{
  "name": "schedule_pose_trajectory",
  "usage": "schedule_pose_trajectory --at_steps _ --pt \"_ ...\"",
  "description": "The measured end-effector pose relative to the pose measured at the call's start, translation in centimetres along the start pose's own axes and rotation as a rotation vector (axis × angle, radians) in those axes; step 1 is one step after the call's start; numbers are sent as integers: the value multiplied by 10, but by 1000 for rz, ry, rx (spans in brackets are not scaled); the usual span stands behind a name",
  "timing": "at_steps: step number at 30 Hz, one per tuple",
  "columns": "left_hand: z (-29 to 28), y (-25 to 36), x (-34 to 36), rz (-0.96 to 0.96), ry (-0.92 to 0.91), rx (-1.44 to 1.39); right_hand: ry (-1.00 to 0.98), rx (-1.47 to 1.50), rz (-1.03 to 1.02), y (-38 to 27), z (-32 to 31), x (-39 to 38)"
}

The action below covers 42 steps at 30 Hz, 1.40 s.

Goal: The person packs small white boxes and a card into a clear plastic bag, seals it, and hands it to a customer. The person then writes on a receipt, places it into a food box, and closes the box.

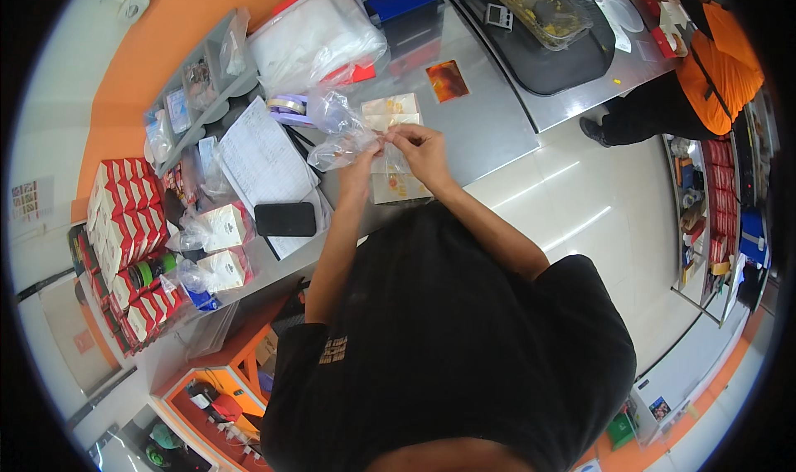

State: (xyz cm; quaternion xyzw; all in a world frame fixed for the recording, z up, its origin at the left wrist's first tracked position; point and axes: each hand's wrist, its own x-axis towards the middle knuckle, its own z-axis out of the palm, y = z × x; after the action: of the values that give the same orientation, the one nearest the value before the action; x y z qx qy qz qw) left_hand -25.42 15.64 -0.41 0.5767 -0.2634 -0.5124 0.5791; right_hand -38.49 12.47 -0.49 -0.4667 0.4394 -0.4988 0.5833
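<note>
A clear plastic bag (338,124) is bunched up at the steel table's near edge. My left hand (361,167) is closed on the gathered neck of this bag. Right beside it, my right hand (421,152) has its fingers pinched together at the same gathered plastic, fingertips meeting the left ones. Under and behind the hands lie pale printed paper boxes or packets (390,107), partly covered by the bag and hands; a further pale printed piece (400,188) shows below my right hand. Which it is, box or flat packet, I cannot tell.
Left of the hands are a tape dispenser (288,107), written sheets (261,153), a black phone (285,219), bagged boxes (224,227) and stacked red-white boxes (124,215). Plastic bags (311,41) lie behind. A black tray (572,66) and a person in orange (720,66) are far right.
</note>
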Motion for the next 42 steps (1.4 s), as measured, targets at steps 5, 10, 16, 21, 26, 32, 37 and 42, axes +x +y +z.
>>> schedule_pose_trajectory --at_steps 5,10,16,21,26,32,37,42 --pt "9 10 -12 21 42 13 9 -80 83 -10 -2 1" --pt "5 5 -13 35 16 -29 -73 -203 53 -12 -4 -8" --pt "3 -5 -11 75 24 -27 -77 -306 98 -19 -6 -12" --pt "2 -8 -10 78 42 0 -70 -300 100 -16 -5 -9" --pt "2 -8 -11 88 47 28 -77 -309 91 -16 -5 -6" --pt "-3 -15 -8 121 30 62 -69 -338 71 -18 -2 0" --pt "-14 -35 -2 225 27 212 -73 -392 37 -24 3 12" --pt "-9 -27 -4 170 41 160 -103 -419 19 -20 2 14"
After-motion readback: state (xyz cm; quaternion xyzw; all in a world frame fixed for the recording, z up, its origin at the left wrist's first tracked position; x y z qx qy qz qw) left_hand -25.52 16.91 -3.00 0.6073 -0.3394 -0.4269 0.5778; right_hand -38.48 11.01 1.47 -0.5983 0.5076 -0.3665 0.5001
